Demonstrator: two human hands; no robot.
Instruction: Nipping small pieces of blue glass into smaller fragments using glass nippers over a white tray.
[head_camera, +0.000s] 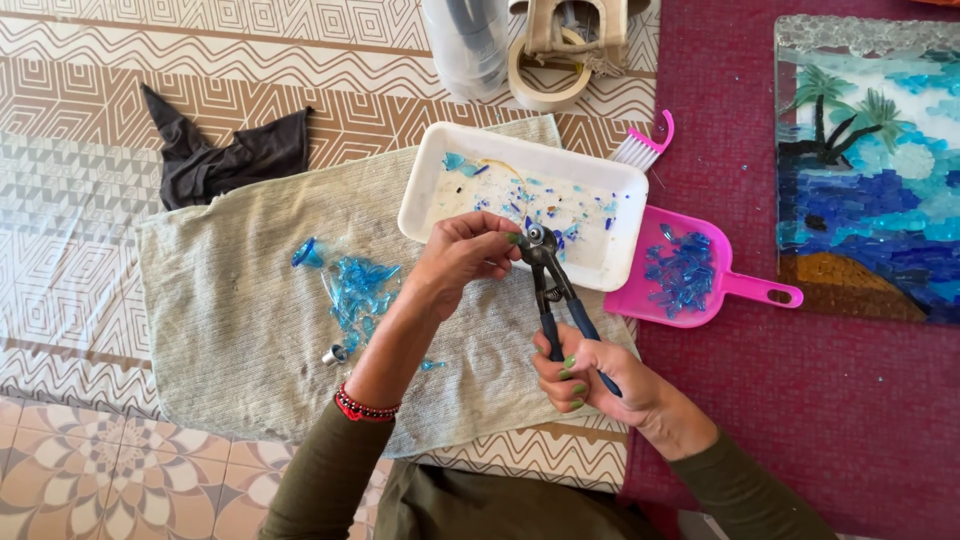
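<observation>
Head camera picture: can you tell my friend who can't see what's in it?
A person's right hand squeezes wheeled nippers while the left hand holds something tiny at their tip, over a white tray of blue glass bits. Nearby lie a grey towel, pink dustpan and glass mosaic picture.

Hands (590, 375) on blue-handled nippers (550, 285)

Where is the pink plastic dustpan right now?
The pink plastic dustpan lies right of centre in the head view, against the white tray, on the maroon mat.

A home craft corner: patterned floor tiles (60, 470), glass mosaic picture (868, 170).
</observation>
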